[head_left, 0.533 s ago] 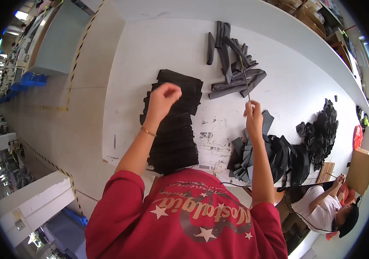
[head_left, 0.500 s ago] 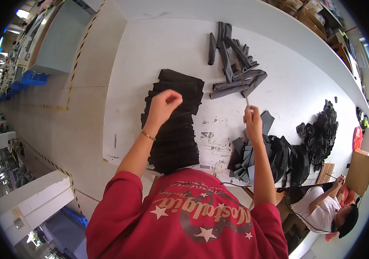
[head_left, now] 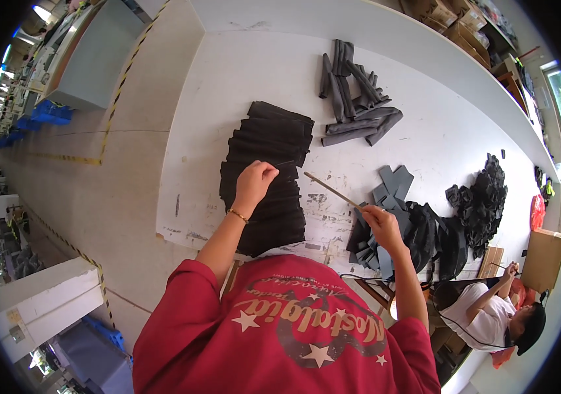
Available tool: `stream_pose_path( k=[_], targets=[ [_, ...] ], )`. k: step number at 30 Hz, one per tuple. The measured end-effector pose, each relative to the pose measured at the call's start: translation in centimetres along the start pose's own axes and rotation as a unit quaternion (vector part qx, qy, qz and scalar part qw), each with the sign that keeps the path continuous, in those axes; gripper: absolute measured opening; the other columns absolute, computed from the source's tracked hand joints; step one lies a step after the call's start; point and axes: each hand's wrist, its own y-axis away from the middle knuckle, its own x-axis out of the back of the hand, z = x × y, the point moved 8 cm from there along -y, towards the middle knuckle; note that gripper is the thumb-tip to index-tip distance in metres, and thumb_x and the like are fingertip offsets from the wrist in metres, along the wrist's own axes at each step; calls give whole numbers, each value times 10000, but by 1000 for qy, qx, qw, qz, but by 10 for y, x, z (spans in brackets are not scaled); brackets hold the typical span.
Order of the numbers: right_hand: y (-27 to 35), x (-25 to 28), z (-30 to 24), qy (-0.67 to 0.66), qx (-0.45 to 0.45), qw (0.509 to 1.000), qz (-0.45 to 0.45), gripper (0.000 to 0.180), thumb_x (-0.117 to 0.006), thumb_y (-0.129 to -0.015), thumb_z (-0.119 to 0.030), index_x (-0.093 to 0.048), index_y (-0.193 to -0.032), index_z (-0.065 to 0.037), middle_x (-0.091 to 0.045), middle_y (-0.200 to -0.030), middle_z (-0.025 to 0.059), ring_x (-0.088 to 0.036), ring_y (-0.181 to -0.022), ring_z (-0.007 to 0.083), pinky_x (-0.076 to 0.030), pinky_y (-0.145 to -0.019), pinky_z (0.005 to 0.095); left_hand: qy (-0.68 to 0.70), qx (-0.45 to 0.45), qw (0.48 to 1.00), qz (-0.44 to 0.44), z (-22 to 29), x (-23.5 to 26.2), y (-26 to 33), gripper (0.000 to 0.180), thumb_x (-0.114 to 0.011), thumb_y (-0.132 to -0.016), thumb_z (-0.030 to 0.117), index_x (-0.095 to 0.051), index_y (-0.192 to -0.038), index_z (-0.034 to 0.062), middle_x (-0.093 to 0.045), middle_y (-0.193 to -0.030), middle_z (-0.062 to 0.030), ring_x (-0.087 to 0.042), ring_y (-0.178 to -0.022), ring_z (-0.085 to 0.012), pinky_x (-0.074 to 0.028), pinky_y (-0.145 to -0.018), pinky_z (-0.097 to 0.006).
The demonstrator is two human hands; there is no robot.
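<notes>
From here I see the right hand [head_left: 383, 225] pinching the lower-right end of a thin rod [head_left: 333, 190] near the frame's centre; I judge it light and stiff, best gripped by that end. The black fabric stack [head_left: 270, 141], left of centre, looks soft and limp, each piece best taken by an edge. The left hand [head_left: 255, 182] presses its fingertips together over it, though black against black hides whether they pinch an edge.

Bright, even light fills the room; a window [head_left: 558, 98] glares pale at right, a lamp [head_left: 43, 12] burns white at upper left, the counter [head_left: 208, 79] carries faint shadows, the black stack [head_left: 268, 141] loses detail, straight edges bow, and corners sink to black
</notes>
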Motion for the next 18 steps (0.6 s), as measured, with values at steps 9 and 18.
stream_pose_path(
  k=[9,18],
  targets=[
    [-6,-6,-27,19,88,996,-18,167,-594,-878,-147,-652,-946,-6,-646,-833,162,-634,-765,332,-492,-665,361,62,15,987,-151,-20,-27,9,172,-705,-792,176,-671,-861,23,-626,-792,-74,-619,-694,-212,-496,-651,-310],
    [-4,11,-45,28,97,995,-12,144,-609,-869,-137,-663,-955,-35,-642,-821,149,-626,-733,327,-487,-642,358,230,118,948,-185,-21,-9,4,139,-709,-793,107,-672,-878,4,-667,-784,-36,-594,-734,-93,-488,-692,-248]
  ],
)
